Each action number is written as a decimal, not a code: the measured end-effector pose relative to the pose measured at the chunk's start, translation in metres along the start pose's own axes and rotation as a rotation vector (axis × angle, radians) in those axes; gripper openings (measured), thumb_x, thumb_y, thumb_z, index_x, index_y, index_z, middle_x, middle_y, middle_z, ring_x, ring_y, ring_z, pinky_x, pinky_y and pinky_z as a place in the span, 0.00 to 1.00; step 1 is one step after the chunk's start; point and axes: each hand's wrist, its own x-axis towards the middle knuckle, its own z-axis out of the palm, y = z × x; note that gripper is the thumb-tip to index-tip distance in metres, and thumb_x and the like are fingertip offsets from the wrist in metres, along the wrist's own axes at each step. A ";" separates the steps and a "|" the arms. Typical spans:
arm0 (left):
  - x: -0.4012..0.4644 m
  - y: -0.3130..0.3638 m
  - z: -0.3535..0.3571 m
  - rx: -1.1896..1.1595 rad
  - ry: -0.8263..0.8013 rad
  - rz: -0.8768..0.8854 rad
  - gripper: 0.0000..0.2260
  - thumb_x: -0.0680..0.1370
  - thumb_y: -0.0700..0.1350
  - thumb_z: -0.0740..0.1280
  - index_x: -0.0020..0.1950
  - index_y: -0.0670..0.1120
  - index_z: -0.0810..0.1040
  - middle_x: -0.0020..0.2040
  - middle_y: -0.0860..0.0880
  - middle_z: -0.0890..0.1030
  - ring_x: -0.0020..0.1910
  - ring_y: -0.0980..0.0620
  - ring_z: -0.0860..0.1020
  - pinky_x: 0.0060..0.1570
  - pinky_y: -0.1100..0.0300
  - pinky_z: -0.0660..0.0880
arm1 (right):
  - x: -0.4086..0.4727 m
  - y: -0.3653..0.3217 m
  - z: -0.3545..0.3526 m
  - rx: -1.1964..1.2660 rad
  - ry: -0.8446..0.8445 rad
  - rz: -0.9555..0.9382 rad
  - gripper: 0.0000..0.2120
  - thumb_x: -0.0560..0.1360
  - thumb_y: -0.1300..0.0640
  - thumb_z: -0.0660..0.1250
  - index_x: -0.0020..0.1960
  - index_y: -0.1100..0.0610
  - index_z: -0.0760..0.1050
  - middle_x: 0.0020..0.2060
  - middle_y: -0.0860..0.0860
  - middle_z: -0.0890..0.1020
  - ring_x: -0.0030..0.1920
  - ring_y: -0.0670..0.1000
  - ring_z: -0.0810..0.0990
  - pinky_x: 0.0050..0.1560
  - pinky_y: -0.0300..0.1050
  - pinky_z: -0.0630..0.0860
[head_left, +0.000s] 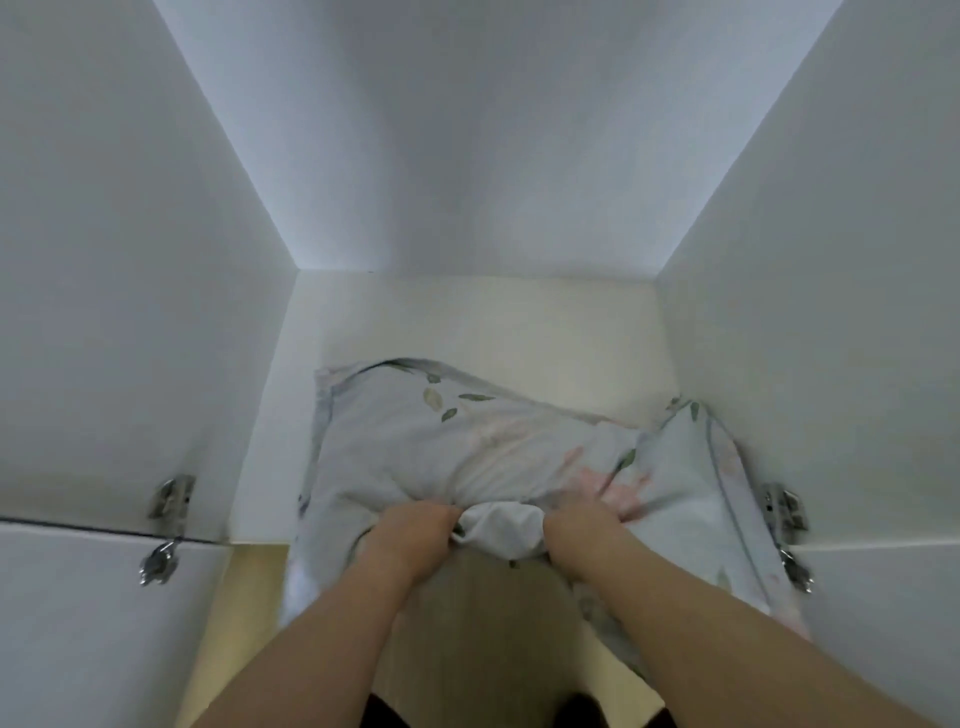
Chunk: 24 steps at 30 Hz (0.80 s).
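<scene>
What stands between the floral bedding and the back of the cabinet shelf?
Nothing visible does. The left hand and right hand hold the floral bedding at its front edge, and the shelf behind it shows only bare surface. The bedding's right corner bunches up beside the right side wall.

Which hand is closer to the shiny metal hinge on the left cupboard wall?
Left. The left hand grips the pale floral cloth right of the shiny metal hinge; the right hand grips it farther right.

One cloth; two hands — left hand, right hand; hinges — seemingly four, two per side.
</scene>
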 end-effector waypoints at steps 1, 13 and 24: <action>-0.018 0.003 -0.015 -0.017 0.011 -0.003 0.13 0.79 0.49 0.58 0.61 0.52 0.76 0.58 0.46 0.81 0.56 0.44 0.79 0.52 0.52 0.74 | -0.022 -0.002 -0.013 0.014 0.026 -0.027 0.17 0.80 0.56 0.55 0.67 0.57 0.69 0.68 0.57 0.70 0.67 0.60 0.70 0.65 0.56 0.68; -0.310 0.082 -0.239 -0.234 -0.118 -0.054 0.12 0.79 0.49 0.60 0.61 0.53 0.78 0.59 0.49 0.81 0.57 0.47 0.78 0.57 0.53 0.73 | -0.379 0.003 -0.141 -0.013 0.064 -0.126 0.10 0.76 0.54 0.63 0.54 0.56 0.76 0.50 0.55 0.81 0.50 0.56 0.80 0.41 0.47 0.72; -0.509 0.174 -0.300 -0.438 0.112 -0.222 0.13 0.77 0.51 0.63 0.60 0.53 0.79 0.58 0.47 0.82 0.58 0.45 0.78 0.54 0.57 0.73 | -0.561 0.011 -0.139 -0.017 0.158 -0.196 0.11 0.76 0.52 0.62 0.54 0.57 0.76 0.50 0.55 0.80 0.51 0.57 0.79 0.44 0.47 0.73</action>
